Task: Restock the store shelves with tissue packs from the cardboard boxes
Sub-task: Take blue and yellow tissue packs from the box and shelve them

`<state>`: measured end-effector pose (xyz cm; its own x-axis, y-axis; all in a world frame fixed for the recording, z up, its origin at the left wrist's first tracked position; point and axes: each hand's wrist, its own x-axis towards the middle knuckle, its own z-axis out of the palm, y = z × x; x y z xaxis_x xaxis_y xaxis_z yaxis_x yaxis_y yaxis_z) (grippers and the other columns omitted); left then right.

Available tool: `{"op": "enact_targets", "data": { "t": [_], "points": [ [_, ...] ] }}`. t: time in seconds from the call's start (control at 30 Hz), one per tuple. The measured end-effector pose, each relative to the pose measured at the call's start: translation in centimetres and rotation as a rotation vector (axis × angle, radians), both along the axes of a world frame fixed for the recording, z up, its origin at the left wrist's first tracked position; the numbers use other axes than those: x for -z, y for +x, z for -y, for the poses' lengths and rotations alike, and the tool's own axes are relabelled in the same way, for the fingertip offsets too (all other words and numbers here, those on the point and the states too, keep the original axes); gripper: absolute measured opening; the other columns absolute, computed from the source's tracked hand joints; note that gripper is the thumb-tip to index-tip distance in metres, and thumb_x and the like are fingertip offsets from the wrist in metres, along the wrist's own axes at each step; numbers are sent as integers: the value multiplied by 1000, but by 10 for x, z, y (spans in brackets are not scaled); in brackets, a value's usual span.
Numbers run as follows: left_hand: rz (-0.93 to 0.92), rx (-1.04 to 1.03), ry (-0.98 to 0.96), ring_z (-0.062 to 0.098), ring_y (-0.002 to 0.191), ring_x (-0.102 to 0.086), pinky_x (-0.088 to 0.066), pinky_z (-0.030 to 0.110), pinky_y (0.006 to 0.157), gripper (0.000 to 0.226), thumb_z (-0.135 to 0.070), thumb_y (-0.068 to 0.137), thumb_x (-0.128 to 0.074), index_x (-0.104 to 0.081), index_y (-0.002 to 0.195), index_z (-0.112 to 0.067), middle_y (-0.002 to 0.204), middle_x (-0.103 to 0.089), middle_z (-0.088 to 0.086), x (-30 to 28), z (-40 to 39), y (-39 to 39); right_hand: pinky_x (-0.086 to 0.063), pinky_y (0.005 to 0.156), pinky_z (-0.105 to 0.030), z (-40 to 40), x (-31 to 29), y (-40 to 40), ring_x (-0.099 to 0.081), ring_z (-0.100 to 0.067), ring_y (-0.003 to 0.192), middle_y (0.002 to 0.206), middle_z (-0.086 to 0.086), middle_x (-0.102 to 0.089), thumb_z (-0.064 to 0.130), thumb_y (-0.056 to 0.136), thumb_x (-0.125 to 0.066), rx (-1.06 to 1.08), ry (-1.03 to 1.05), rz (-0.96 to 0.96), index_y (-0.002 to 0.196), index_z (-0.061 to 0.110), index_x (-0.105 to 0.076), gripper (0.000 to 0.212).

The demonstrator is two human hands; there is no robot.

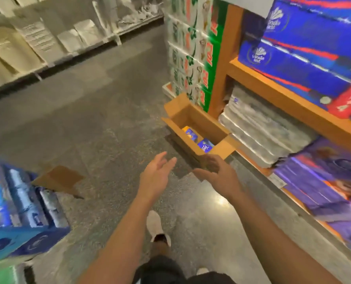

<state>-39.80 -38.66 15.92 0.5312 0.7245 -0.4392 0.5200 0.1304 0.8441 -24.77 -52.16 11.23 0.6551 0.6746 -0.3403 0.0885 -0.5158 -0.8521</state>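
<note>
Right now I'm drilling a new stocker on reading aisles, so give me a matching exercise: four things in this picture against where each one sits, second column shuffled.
Things
1. open cardboard box
2. blue tissue packs
3. loose cardboard flap
4. left hand

Places
A. inside the box, near its closer end
B. on the floor at the left, beside the blue wrapped packs
C. on the floor at the foot of the orange shelf
D. held open in the air, short of the box, beside the right hand

Pairs: 1-C, 2-A, 3-B, 4-D
</note>
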Motion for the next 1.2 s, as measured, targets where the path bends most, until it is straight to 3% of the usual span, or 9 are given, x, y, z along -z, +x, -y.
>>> {"op": "enact_targets", "data": {
  "t": [0.27, 0.4, 0.57, 0.63, 0.7, 0.9, 1.03, 1.1, 1.2],
  "points": [
    [-37, 250, -29, 10, 108, -57, -39, 31, 88, 51, -49, 91, -60, -51, 138, -31, 130, -59, -7, 32, -143, 129, -52, 72, -27, -103, 31, 85, -61, -11, 89, 94, 17, -56, 39, 82, -79, 280, -87, -113, 128, 27, -54, 54],
    [-130, 383, 30, 12, 106, -57, -41, 33, 92, 49, -51, 91, -59, -52, 136, -33, 117, -59, -11, 47, -211, 193, -47, 66, -23, -152, 44, 127, -60, -8, 84, 109, 1, -61, 37, 84, -77, 443, -79, -163, 125, 27, -57, 47],
    [-240, 493, -85, 19, 108, -60, -42, 32, 94, 63, -54, 79, -69, -56, 133, -24, 113, -63, 1, 86, -246, 272, -46, 73, -30, -192, 92, 175, -62, -17, 103, 119, -2, -63, 50, 80, -77, 600, -85, -322, 124, 33, -55, 52],
    [-290, 481, -178, 8, 96, -62, -43, 21, 87, 57, -40, 85, -71, -54, 134, -17, 100, -66, -4, 110, -256, 305, -49, 78, -34, -206, 120, 198, -63, -20, 104, 116, -4, -65, 52, 76, -78, 647, -106, -368, 125, 31, -57, 57],
    [-308, 462, -162, -4, 75, -59, -43, 15, 75, 45, -29, 93, -65, -54, 134, -14, 82, -66, -17, 146, -274, 337, -51, 86, -40, -224, 152, 226, -65, -21, 102, 111, -5, -68, 54, 71, -79, 695, -128, -402, 122, 28, -59, 61],
    [-416, 522, -122, 19, 83, -62, -51, 51, 95, 60, -63, 65, -68, -64, 115, -30, 93, -71, -10, 273, -341, 428, -47, 92, -33, -285, 258, 304, -61, -18, 104, 112, -1, -64, 46, 79, -78, 709, -222, -473, 131, 25, -56, 60],
    [-450, 614, -59, 19, 76, -53, -48, 31, 67, 38, -50, 86, -65, -57, 118, -30, 88, -63, -10, 380, -385, 491, -46, 98, -35, -334, 350, 342, -61, -20, 108, 111, -2, -66, 48, 79, -77, 744, -257, -527, 136, 29, -50, 66],
    [-506, 642, -9, 18, 92, -59, -47, 24, 78, 42, -43, 93, -61, -52, 130, -25, 105, -63, -6, 449, -405, 515, -45, 94, -33, -359, 401, 356, -60, -20, 106, 108, -2, -63, 45, 80, -77, 747, -260, -567, 139, 30, -45, 69],
    [-587, 686, -9, 24, 125, -52, -38, 33, 105, 63, -51, 90, -59, -37, 145, -31, 136, -56, -1, 550, -431, 541, -48, 93, -36, -395, 488, 367, -62, -22, 103, 110, -4, -66, 49, 75, -79, 771, -278, -597, 143, 31, -40, 80]
  ]
}}
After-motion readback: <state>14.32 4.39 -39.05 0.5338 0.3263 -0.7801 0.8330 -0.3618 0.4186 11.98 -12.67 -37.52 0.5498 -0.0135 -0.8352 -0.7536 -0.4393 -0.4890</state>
